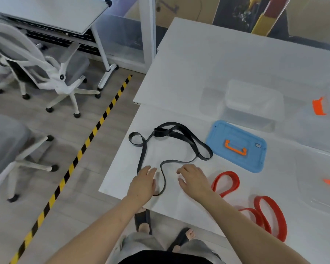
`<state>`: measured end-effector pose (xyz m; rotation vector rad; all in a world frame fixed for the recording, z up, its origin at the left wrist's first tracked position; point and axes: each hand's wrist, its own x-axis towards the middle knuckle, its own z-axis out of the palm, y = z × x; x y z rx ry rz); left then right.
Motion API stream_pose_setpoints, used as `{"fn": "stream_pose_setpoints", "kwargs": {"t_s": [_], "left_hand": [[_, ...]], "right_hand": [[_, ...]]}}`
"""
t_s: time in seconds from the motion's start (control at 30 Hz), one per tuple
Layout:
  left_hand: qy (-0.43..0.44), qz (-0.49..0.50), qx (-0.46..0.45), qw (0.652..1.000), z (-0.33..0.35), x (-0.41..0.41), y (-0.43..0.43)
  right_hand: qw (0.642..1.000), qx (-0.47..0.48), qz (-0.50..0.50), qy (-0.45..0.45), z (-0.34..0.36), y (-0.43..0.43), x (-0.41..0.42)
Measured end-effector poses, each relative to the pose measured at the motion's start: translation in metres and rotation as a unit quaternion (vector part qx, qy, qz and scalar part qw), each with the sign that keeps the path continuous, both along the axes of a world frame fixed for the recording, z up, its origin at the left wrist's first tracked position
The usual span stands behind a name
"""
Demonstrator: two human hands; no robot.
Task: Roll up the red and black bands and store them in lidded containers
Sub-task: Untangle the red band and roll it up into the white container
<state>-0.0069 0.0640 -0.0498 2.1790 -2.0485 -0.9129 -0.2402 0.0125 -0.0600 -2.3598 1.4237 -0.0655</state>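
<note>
Both arms reach forward over the near edge of the white tabletop, palms down. The left hand lies flat with fingers loosely spread, holding nothing, its fingertips on or just over the near part of the black band. The right hand is likewise spread and empty, hovering just right of the band's near loop (whether it touches the surface I cannot tell). The black band sprawls unrolled, running from between the hands toward the blue lid. The red band lies unrolled on the near side of that lid, beside the right forearm. A clear container stands just beyond the lid.
</note>
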Motion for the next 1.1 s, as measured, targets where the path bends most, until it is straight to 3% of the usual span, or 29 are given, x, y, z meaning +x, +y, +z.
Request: {"fn": "stream_pose_setpoints", "kwargs": {"t_s": [0.17, 0.3, 0.5, 0.67, 0.87, 1.1], "left_hand": [[-0.007, 0.013, 0.010, 1.000, -0.013, 0.038, -0.004], [0.060, 0.036, 0.083, 0.994, -0.025, 0.054, -0.012], [0.046, -0.025, 0.115, 0.992, -0.045, 0.058, -0.009], [0.039, -0.037, 0.110, 0.993, -0.050, 0.063, -0.010], [0.077, -0.012, 0.030, 0.996, -0.038, 0.072, -0.033], [0.045, 0.010, -0.015, 0.999, -0.033, 0.089, -0.070]], "right_hand": [[0.999, 0.009, -0.026, 0.033, -0.010, -0.026, 0.034], [0.996, 0.060, 0.013, 0.058, -0.014, -0.041, 0.055], [0.985, 0.125, 0.003, 0.119, -0.025, -0.042, 0.069], [0.987, 0.098, -0.008, 0.124, -0.033, -0.039, 0.068], [0.996, -0.039, -0.004, 0.086, -0.033, -0.073, 0.067], [0.988, -0.025, -0.001, 0.153, -0.019, -0.152, 0.084]]}}
